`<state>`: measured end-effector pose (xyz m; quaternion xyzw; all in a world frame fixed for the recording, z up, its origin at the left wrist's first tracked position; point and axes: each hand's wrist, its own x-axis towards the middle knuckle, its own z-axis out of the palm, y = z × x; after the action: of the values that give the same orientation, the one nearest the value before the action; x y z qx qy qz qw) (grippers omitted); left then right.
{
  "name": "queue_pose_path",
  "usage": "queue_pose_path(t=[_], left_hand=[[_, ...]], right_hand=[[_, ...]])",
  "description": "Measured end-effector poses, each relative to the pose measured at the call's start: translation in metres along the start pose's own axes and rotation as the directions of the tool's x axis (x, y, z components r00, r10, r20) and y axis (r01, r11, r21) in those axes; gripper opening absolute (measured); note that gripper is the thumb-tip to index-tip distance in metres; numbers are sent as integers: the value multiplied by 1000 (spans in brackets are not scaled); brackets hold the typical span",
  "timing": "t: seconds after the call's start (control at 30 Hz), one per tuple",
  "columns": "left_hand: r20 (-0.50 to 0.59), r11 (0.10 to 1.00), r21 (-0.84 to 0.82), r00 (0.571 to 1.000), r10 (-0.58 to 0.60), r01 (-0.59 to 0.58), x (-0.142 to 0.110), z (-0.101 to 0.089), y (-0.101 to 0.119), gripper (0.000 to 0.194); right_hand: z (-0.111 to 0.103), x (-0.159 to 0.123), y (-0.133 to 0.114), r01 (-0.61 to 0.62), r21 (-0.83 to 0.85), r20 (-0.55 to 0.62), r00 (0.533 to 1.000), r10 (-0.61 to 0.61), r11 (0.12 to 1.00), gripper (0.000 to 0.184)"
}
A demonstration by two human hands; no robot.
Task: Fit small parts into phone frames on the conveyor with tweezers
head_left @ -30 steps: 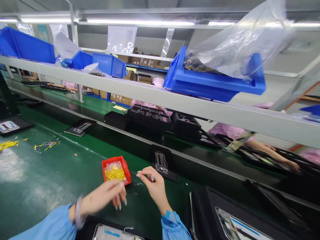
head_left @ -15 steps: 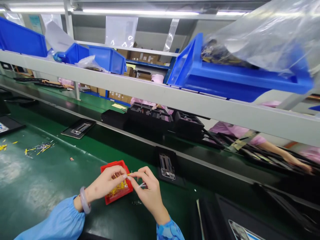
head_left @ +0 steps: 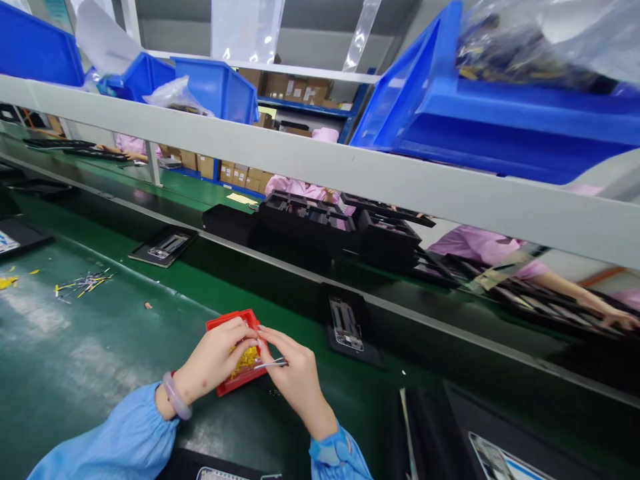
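Note:
Both hands meet by their fingertips above a small red bin, which holds many small yellow pieces. My left hand is closed in a pinch, and what lies between its fingertips is too small and covered to name. Metal tweezers rest in my right hand, their thin tips pointing left over the bin. The thumb and forefinger of that hand also come together against the left fingertips.
A phone housing on a black tray lies right of my hands, another tray farther left. Loose yellow and dark strips lie on the green table. Blue bins line the shelf above. Co-workers in pink sit across.
The view has tilted down slightly, bringing a phone part into the bottom edge. The yellow strip seen between my fingertips is now hidden. My hands stay together over the red bin.

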<state>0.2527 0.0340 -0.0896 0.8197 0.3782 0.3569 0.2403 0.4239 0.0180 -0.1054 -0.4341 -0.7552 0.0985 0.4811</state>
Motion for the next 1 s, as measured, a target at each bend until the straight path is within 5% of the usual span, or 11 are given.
queue_pose_path(t=[0.3,0.43,0.53,0.63,0.8,1.0], left_hand=[[19,990,136,999,43,-45,-4,4,-1,28],[4,993,114,1000,-26,25,-2,3,-8,26],[-113,980,164,989,-100,117,1,-2,-21,23],[-194,957,212,968,-159,199,5,-6,-33,19],[-64,969,98,973,-220,226,7,-9,-30,20],[22,985,42,986,-167,166,5,-4,-22,22]], right_hand=[[11,-5,0,-38,38,-64,997,40,999,25],[10,-2,0,-85,49,-142,986,91,995,22],[8,0,5,-185,72,-164,967,195,980,20],[11,0,13,-293,90,-63,952,299,952,20],[23,-4,22,-391,68,101,918,384,918,17],[23,-3,18,-482,334,151,875,459,810,26]])
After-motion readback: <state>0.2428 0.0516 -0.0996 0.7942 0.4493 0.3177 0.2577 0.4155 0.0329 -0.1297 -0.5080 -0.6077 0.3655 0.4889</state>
